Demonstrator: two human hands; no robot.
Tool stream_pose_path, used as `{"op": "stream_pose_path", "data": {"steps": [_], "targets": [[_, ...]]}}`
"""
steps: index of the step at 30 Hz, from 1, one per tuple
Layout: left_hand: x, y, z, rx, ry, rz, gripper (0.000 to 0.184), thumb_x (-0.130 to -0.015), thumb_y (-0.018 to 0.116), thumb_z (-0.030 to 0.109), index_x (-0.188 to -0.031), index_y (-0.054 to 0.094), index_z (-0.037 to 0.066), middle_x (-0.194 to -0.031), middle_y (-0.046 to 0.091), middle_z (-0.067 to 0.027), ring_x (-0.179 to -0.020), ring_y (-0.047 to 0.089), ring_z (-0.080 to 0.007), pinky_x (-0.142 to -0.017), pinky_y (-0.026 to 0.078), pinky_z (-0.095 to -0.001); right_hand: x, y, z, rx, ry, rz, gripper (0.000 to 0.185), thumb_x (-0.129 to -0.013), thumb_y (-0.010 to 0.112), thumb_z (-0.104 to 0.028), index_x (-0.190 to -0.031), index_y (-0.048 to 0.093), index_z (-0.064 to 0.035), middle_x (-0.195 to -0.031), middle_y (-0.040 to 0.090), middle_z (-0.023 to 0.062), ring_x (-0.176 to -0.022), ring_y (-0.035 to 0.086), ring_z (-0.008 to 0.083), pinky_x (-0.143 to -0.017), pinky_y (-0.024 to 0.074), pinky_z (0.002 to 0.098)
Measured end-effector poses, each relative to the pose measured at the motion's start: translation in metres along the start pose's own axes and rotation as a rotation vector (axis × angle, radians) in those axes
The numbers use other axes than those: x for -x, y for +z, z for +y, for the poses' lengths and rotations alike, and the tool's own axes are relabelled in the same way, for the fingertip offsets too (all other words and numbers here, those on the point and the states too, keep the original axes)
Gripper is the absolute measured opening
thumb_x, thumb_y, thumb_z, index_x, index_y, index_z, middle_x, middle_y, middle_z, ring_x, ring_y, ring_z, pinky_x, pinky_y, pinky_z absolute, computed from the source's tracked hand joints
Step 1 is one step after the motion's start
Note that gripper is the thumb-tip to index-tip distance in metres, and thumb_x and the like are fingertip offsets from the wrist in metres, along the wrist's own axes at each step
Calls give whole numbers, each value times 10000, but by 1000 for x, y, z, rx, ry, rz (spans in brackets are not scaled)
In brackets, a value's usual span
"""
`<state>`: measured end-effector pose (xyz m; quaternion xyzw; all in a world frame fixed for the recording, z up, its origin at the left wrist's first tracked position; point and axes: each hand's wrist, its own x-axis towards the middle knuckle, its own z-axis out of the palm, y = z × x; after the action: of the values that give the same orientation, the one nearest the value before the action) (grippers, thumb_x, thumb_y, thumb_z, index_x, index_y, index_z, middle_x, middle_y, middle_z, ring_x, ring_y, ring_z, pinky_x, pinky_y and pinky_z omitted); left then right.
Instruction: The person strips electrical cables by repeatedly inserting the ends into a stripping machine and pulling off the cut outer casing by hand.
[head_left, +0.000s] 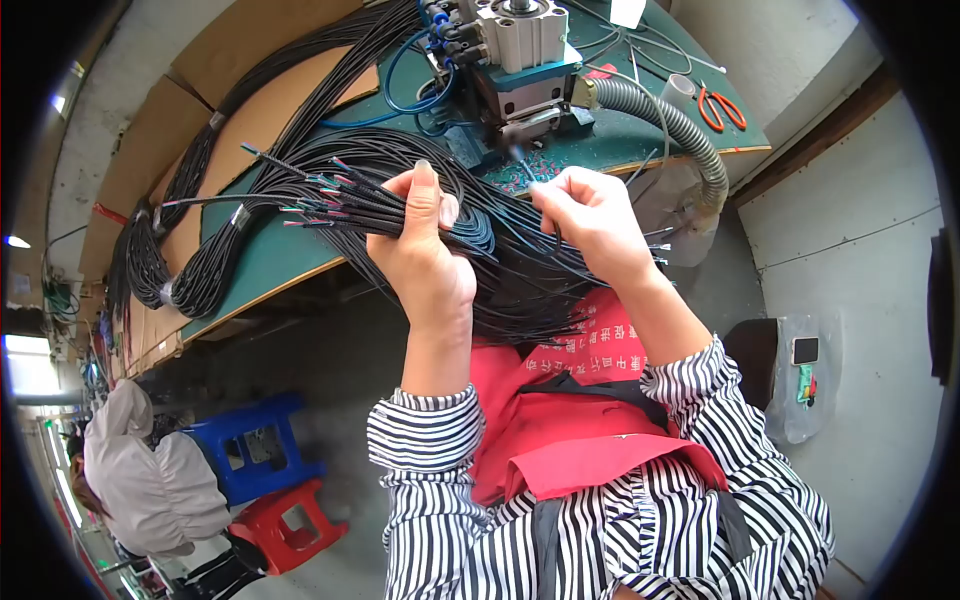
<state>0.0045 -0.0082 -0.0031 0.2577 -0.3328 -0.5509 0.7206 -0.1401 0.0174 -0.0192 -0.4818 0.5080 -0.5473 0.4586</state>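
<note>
My left hand (pixel 425 240) is wrapped round a bundle of black cables (pixel 370 200), whose ends with coloured wires stick out to the left. To its right, my right hand (pixel 590 220) pinches a single dark cable near its end, just in front of the machine (pixel 520 90). The tip of that cable is blurred. More black cables hang from the table edge over a red apron (pixel 610 345). Small coloured scraps (pixel 520 178) lie at the foot of the machine.
Cable coils (pixel 200 265) and cardboard (pixel 275 100) lie on the green table (pixel 250 285). A grey hose (pixel 665 115) and orange-handled pliers (pixel 720 108) are at the right. Blue (pixel 235 450) and red stools (pixel 290 525) stand lower left, near a person (pixel 150 470).
</note>
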Motion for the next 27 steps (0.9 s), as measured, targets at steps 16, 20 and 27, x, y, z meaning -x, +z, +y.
{"op": "stream_pose_path", "data": {"steps": [16,20,27], "targets": [[9,1,-12,-78,101,-217,81,-809,572,0,-881,536,-6,-813,555,-49,-710,539,-114,-691,428,-232,-67,-7,28,-172,174,173,192,-733,652,-204,-656,579,-45,-553,525,7,-412,362,47,-379,244,199],[10,1,-12,-112,121,-212,67,-812,583,15,-862,548,-11,-803,560,-47,-713,555,-117,-687,435,-231,-66,-7,25,-174,187,180,193,-716,664,-217,-658,583,-51,-536,516,1,-403,346,49,-379,236,203],[12,3,-13,-154,111,-174,69,-791,604,-4,-852,573,-19,-829,562,-49,-722,551,-108,-678,437,-227,-33,8,-2,401,-485,408,191,-797,606,-148,-870,617,29,-793,587,71,-641,514,104,-563,394,196]]}}
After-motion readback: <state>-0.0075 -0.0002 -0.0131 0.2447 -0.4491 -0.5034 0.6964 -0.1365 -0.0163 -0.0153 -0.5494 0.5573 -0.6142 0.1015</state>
